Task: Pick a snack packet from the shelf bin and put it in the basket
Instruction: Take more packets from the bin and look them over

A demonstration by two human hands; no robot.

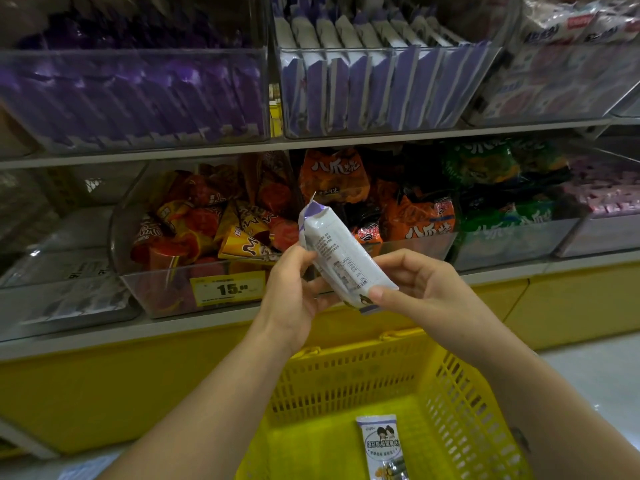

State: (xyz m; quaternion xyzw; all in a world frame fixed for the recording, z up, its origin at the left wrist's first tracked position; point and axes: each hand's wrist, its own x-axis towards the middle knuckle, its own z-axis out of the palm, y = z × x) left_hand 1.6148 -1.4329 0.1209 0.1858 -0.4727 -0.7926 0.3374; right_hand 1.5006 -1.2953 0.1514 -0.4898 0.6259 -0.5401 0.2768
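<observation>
On the yellow price tag [228,289] at the front of the lower clear bin [156,296]: "15." in bold black. On the orange packets [332,174] just to the right: large white characters, 八爪烧. Similar lettering on the green packets [502,216] further right. On the back of the snack packet [341,258]: fine print and a small table, too small to read.

Held up before the lower shelf and above the basket [346,379], tilted, top end up and left, printed back toward the camera. Pinched at the lower end between thumb and fingers of the right hand [422,289]. Gripped along the left edge by the curled fingers of the left hand [294,292].

In the yellow basket: a second packet [382,448], white and purple, face up, with cartoon figures and Chinese lettering. In the upper middle bin [381,49]: upright rows of white-and-purple packets. In the upper left bin [138,51]: dark purple packets. In the lower clear bin: red and orange cone-shaped packs.
</observation>
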